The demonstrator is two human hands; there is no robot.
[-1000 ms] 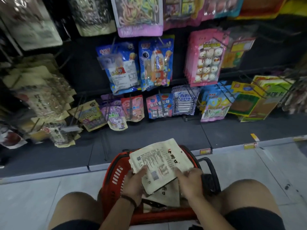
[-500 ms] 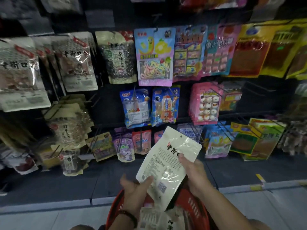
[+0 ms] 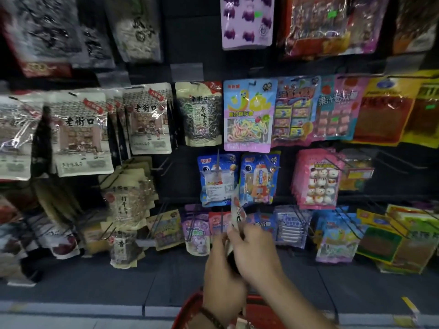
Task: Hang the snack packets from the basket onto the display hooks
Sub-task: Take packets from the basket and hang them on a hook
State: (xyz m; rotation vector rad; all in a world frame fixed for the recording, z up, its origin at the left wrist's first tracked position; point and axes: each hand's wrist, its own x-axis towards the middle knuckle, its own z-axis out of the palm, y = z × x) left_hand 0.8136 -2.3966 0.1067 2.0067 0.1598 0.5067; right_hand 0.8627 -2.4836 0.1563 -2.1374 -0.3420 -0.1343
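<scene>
Nearest you, at the bottom edge of the view, is the red basket (image 3: 188, 308), directly below the snack packet (image 3: 238, 213) you are holding. Only part of its rim shows, behind your forearms.

Your left hand (image 3: 223, 281) comes up from the basket with a dark band on its wrist. Its fingers (image 3: 219, 241) are curled in against the lower left side of the packet. Your right hand (image 3: 256, 252) sits just right of the packet, touching the left hand, with its fingers clamped together on the packet's lower part. The packet stands upright and edge-on to you, so you see only a thin pale strip with a little red and black print rising above both hands.

Beyond the packet is the dark display wall. A purple pouch (image 3: 197, 231) hangs just left of the packet. Two blue packets (image 3: 217, 179) hang right behind its top edge. A pink packet of snowman sweets (image 3: 318, 179) hangs to the right. Up and to the left of the packet are two bare display hooks (image 3: 165, 166). Farther up and left hang cream packets with black characters (image 3: 80, 131). Directly above the packet hangs a pale blue and pink candy packet (image 3: 248, 115).
</scene>
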